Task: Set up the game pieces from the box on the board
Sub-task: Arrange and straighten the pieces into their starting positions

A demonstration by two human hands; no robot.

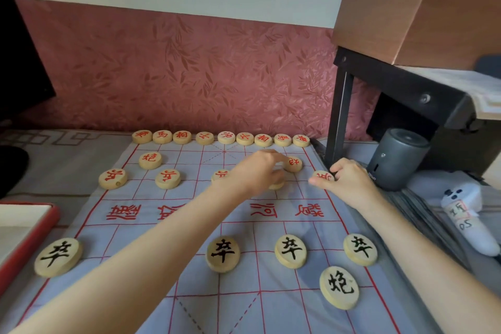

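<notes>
The right hand [349, 183] pinches a red piece [322, 176] at the far right edge of the board [189, 168]. The left hand [257, 171] lies over a half-hidden piece [277, 186] just inside that edge; its grip cannot be told.

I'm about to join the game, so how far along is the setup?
Done: the red back row of nine and both red cannons. In hand: the right hand pinches the edge soldier; the left hand covers a second piece. Left: black shows only four black soldiers and one black cannon; no back row in view.
</notes>
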